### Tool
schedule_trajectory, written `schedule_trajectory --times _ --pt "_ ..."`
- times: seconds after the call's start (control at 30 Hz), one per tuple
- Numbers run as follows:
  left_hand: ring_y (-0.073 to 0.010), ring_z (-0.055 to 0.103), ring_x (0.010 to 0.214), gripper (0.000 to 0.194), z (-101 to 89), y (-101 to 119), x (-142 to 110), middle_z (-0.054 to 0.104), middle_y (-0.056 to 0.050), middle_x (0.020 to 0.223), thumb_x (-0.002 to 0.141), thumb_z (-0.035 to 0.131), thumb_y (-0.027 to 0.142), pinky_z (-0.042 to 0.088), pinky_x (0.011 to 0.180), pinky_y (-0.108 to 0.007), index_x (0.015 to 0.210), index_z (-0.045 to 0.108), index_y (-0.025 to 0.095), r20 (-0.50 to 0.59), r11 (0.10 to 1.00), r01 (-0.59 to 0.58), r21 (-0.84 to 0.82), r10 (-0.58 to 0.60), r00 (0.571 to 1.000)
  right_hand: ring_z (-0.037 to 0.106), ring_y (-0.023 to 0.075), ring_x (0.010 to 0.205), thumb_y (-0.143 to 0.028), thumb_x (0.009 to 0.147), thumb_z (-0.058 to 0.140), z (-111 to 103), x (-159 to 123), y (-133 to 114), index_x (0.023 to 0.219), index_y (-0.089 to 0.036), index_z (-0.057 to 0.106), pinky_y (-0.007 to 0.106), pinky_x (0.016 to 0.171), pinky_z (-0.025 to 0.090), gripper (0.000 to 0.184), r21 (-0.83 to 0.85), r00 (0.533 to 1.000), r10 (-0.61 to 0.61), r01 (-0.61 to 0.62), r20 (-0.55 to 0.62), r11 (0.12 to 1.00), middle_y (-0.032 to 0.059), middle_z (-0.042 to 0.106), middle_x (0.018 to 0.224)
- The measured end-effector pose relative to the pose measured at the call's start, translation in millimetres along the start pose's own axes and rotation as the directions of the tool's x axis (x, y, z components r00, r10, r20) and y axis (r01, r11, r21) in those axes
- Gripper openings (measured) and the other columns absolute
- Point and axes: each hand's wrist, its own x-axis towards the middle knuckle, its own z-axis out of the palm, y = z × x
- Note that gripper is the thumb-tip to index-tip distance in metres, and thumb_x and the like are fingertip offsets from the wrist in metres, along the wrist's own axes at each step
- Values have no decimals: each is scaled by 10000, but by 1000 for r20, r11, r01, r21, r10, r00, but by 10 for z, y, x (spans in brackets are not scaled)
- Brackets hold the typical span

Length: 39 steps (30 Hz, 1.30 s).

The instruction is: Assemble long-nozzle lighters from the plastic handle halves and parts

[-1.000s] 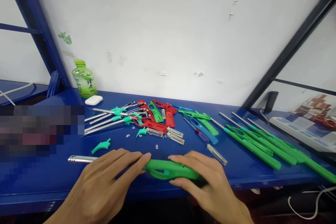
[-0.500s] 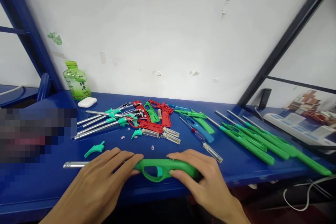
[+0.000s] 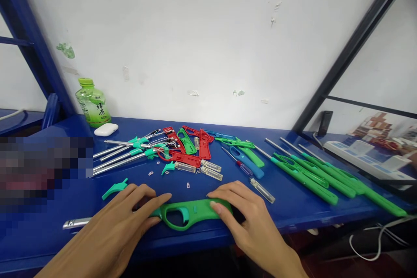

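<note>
A green plastic lighter body (image 3: pixel 189 213) with a silver metal tube (image 3: pixel 74 223) sticking out to the left lies flat near the front edge of the blue shelf (image 3: pixel 293 208). My left hand (image 3: pixel 124 221) covers the tube end of it, fingers curled over it. My right hand (image 3: pixel 243 217) grips the handle end, fingertips pressed on its top. A loose teal trigger piece (image 3: pixel 114 188) lies just beyond my left hand.
Behind lie a heap of red and green shells (image 3: pixel 192 143), metal tubes with teal tips (image 3: pixel 127 152), small screwdrivers (image 3: pixel 241 165) and several finished green lighters (image 3: pixel 312 173) at the right. A green tea bottle (image 3: pixel 92 103) and a white earbud case (image 3: pixel 106 129) stand at back left.
Both hands have turned the green lighter from on edge to lying flat, its trigger opening now facing up, and drawn it slightly left and toward the front edge.
</note>
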Motion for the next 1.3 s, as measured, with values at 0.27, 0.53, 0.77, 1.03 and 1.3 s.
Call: schedule_trajectory --times 0.27,0.53,0.77,1.03,1.3 --pt "-210 651 1384 503 39 255 -31 674 -5 1536 1143 493 504 612 1098 -308 1628 513 372 54 999 -41 17 40 998 779 178 950 -249 1114 611 -7 -1 18 1079 -270 799 293 857 595 192 24 964 -25 32 -264 999 14 827 1021" --pt "-133 767 1062 412 9 254 238 832 65 1204 1181 461 395 586 974 -227 1581 559 367 -57 991 -120 -62 117 992 767 236 936 -429 1091 640 -442 -132 406 1080 -291 798 362 846 596 210 -248 910 72 -187 -409 951 41 799 1044" --pt "-144 786 1050 570 175 164 80 805 35 1263 1131 317 153 631 903 -222 1558 585 417 -19 998 -6 -65 4 1000 752 238 723 -718 1067 552 -639 -368 735 1122 -298 801 360 653 580 492 -423 945 215 -305 -248 853 33 757 893" --pt "-164 802 1057 389 1 290 276 819 19 1225 1162 462 500 638 942 -257 1420 686 313 -89 999 -28 32 30 996 754 223 697 -685 1092 527 -617 -314 622 1073 -298 787 342 596 540 467 -472 944 220 -316 -248 823 32 778 933" --pt "-187 743 1164 375 31 278 217 800 33 1303 1183 432 361 553 1023 -344 1470 659 277 -16 982 -137 128 140 990 755 266 868 -514 1121 540 -645 148 663 1069 -247 768 381 771 558 354 -565 975 135 -212 -177 798 76 772 991"
